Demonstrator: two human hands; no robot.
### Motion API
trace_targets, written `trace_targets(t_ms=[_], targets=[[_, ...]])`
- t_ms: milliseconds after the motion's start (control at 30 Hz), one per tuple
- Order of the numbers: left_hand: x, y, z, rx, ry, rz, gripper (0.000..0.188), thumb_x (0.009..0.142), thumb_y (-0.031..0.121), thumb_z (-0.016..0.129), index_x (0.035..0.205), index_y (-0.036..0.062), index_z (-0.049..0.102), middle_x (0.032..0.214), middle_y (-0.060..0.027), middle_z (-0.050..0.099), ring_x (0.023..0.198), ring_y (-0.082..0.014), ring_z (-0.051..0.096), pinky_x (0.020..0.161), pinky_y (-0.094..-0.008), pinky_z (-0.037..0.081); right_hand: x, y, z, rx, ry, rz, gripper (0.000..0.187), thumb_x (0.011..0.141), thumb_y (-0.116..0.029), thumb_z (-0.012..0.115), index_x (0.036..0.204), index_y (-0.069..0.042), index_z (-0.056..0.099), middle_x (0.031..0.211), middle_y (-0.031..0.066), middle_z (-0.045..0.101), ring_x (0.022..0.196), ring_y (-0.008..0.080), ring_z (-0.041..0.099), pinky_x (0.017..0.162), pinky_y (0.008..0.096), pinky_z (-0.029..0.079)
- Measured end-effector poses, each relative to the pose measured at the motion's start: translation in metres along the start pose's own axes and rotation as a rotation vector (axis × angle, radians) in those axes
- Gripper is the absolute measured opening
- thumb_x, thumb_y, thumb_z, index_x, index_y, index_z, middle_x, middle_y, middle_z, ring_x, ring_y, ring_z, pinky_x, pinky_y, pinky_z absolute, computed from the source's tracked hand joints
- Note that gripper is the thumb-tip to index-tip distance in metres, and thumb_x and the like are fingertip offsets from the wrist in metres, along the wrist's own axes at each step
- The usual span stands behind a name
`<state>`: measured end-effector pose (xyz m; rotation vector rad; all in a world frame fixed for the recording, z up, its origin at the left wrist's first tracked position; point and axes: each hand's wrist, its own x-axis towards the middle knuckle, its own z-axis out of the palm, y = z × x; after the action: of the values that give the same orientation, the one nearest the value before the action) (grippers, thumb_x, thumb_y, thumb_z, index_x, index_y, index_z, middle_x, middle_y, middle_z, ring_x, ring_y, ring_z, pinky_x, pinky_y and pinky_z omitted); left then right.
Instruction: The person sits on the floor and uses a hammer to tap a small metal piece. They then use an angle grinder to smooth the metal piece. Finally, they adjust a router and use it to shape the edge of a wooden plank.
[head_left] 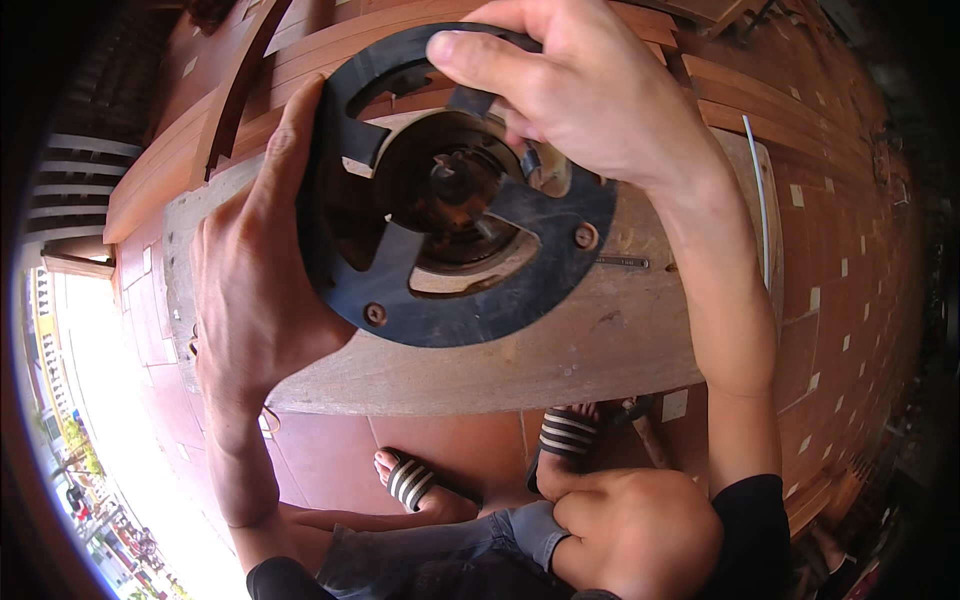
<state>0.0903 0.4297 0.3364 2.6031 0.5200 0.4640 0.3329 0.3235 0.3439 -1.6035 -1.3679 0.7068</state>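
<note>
Held above the board, the router is gripped at its side by the left hand and at its far edge by the right hand, bit and two screws in place, spanner lying aside, tightness unclear.

The base plate was above the board, between the left hand at its left side and the right hand at its upper right; a cutter bit sat within its central opening; a small tool lay on the board, right of the plate; a thin rod ran along the board's right end; beams lay behind; two sandals stood before it, a hammer right of them.
</note>
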Motion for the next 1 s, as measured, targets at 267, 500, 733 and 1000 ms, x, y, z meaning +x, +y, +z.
trace_targets(t_ms=[267,500,733,1000], targets=[[0.011,-0.017,-0.001,0.082,-0.063,0.108,0.113,0.072,0.023,0.098,0.165,0.0010,0.038,0.117,-0.0193,0.079,0.103,-0.0330,0.080,0.093,-0.0409,0.063,0.024,0.022,0.008,-0.662,0.043,-0.327,0.032,0.101,-0.016,0.059,0.077,0.002,0.072,0.072,0.0197,0.071,0.065,0.0239,0.069,0.060,0.0416,0.056],[0.007,-0.022,0.000,0.024,-0.122,0.099,0.117,0.073,0.006,0.095,0.169,0.0021,0.030,0.139,-0.0205,0.070,0.116,-0.0265,0.075,0.101,-0.0389,0.058,0.051,0.043,0.035,-0.842,0.094,-0.248,0.028,0.089,-0.022,0.064,0.103,-0.005,0.082,0.101,0.0175,0.079,0.090,0.0353,0.076,0.081,0.0476,0.061],[0.003,-0.046,-0.001,0.169,-0.114,0.205,0.115,0.075,0.008,0.090,0.170,0.0052,0.026,0.155,-0.0245,0.058,0.139,-0.0385,0.062,0.119,-0.0472,0.046,0.021,0.002,0.019,-0.607,-0.073,-0.007,0.038,0.091,-0.034,0.065,0.113,-0.009,0.082,0.118,0.0192,0.078,0.107,0.0379,0.076,0.094,0.0483,0.060],[0.025,-0.034,0.000,0.235,-0.115,0.366,0.123,0.070,0.001,0.090,0.171,0.0074,0.022,0.124,-0.0200,0.077,0.114,-0.0391,0.076,0.100,-0.0500,0.061,0.044,0.054,0.043,-0.475,0.325,-0.012,0.045,0.101,-0.031,0.051,0.122,-0.001,0.076,0.120,0.0273,0.075,0.112,0.0385,0.075,0.097,0.0486,0.060]])
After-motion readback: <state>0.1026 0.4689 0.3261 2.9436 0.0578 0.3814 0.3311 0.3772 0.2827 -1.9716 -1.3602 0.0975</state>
